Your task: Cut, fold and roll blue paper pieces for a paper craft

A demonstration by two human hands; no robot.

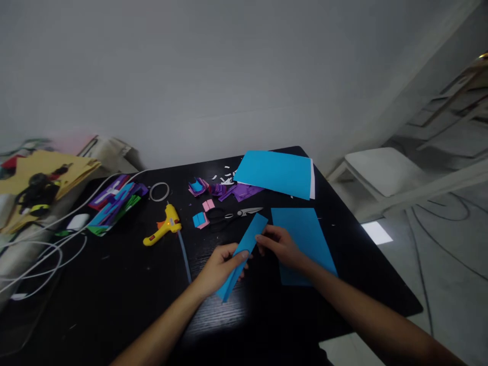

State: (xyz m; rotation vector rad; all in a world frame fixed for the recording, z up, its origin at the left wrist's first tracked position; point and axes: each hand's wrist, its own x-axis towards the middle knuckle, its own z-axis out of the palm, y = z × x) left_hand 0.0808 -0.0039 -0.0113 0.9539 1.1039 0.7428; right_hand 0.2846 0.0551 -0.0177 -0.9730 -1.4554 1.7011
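A long folded strip of blue paper [247, 240] is held at a slant above the black table. My left hand [225, 264] is closed around its lower part, thumb on top. Near the upper end, my right hand [277, 245] pinches the strip's right edge between thumb and fingers. Beneath my right hand and forearm lies a flat blue sheet [305, 234], partly covered by them. Beyond the strip rests a pair of scissors [240, 213] with black handles. Beside the scissors are small folded pink and blue paper pieces [200, 219].
A yellow glue gun [165, 226] lies left of the hands, near a grey tape ring [159, 191]. Larger blue sheets [278, 173], purple scraps [246, 191] and white snippets are at the back. White cables [57, 246] and colourful packets [114, 203] occupy the left. A white stool [385, 170] stands right.
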